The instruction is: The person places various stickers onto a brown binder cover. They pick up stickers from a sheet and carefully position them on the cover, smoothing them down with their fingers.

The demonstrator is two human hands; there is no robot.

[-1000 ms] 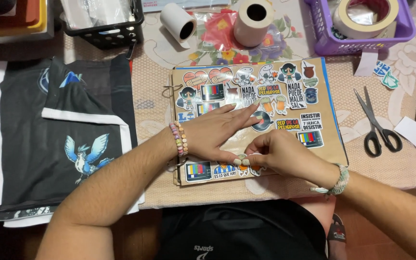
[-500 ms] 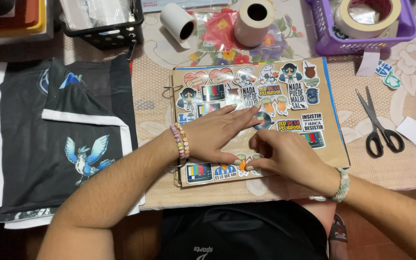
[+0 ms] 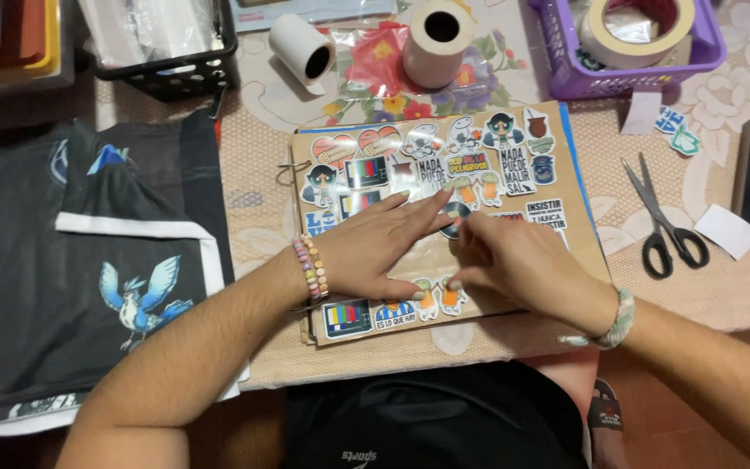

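Brown kraft card, bound with metal rings at its left edge, makes up the sticker album (image 3: 431, 260) lying in the middle of the frame on a tabletop (image 3: 740, 295) covered with a pale lace-patterned cloth. Its open page is crowded with bright cartoon stickers, small screen-shaped ones and word labels. The left hand (image 3: 375, 247), with a beaded bracelet at the wrist, lies flat and spread on the centre of the page, fingers pointing toward the upper right, holding nothing but pressing the card down. The right hand (image 3: 518, 260), a woven bracelet at its wrist, rests just beside it on the right part of the page with fingers curled; its fingertips (image 3: 470, 224) press near a round sticker, and I cannot tell whether they pinch anything. Right of the album, black-handled scissors (image 3: 666, 221) lie on the cloth, shut. In the upper right a purple basket (image 3: 566, 61) holds a wide roll of tape (image 3: 640, 26). Two white paper rolls (image 3: 431, 39) sit at upper centre beside a flowered plastic bag. A dark garment (image 3: 88, 260) printed with a blue bird fills the left of the frame, with a black mesh basket (image 3: 175, 78) above it.
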